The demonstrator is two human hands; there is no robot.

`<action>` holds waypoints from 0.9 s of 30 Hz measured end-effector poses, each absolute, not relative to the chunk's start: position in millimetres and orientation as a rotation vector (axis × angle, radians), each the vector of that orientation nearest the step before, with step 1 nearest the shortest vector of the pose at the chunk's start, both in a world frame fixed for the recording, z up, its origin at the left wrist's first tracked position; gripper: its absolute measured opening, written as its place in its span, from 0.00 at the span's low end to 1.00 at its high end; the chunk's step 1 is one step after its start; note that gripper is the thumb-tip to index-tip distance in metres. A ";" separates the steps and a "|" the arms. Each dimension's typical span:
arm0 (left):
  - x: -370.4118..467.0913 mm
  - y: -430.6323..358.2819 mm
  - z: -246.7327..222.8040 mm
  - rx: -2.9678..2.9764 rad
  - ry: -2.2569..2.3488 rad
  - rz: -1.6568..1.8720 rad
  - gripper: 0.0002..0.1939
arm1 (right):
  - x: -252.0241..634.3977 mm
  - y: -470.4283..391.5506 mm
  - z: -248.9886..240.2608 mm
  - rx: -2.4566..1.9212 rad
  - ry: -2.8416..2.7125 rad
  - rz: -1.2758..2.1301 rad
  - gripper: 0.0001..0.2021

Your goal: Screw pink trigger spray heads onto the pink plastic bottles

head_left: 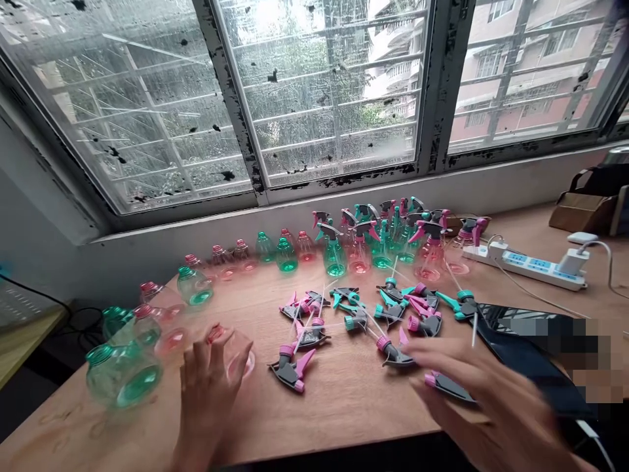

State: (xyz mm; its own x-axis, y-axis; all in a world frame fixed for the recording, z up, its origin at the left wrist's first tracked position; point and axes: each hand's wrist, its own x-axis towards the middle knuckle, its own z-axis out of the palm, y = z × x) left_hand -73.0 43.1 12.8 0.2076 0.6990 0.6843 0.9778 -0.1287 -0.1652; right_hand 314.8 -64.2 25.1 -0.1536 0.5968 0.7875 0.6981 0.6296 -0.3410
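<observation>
My left hand (209,377) has its fingers spread over a clear pink bottle (234,344) and partly hides it. Whether the fingers touch the bottle I cannot tell. Blurred by motion, my right hand (484,390) reaches over the table with fingers stretched and thumb apart. Just under it lies a pink-and-grey trigger spray head (449,387). Another pink spray head (393,354) lies by its fingertips. Between the hands is a pink-and-grey spray head (289,370). Several more pink and green spray heads (356,318) with thin tubes lie farther back.
Open-necked pink and green bottles line the left, including a large green bottle (122,373). Bottles fitted with spray heads, such as a green one (335,257), stand near the wall. A power strip (525,267) with cables and a dark tablet-like device (531,360) occupy the right.
</observation>
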 end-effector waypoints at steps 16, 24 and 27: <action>-61.5 39.6 -33.8 -1.987 -2.154 -1.700 0.46 | 297.5 -5.7 -59.9 -1.368 -2.145 -0.128 0.22; -43.9 14.6 -14.9 -1.981 -1.656 -1.604 0.43 | 308.2 -10.0 -59.4 -1.171 -1.872 0.055 0.13; -23.0 1.1 -24.9 -2.281 -1.367 -1.425 0.41 | 311.7 -15.8 -62.4 -1.320 -1.564 0.234 0.14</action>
State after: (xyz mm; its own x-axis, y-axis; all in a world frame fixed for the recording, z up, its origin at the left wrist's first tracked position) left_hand -23.0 1.1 -24.9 0.1464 0.6238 0.7677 0.7412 -0.5832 0.3325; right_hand 311.7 -15.8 -62.4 0.1333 0.8157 0.5629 0.6150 0.3773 -0.6924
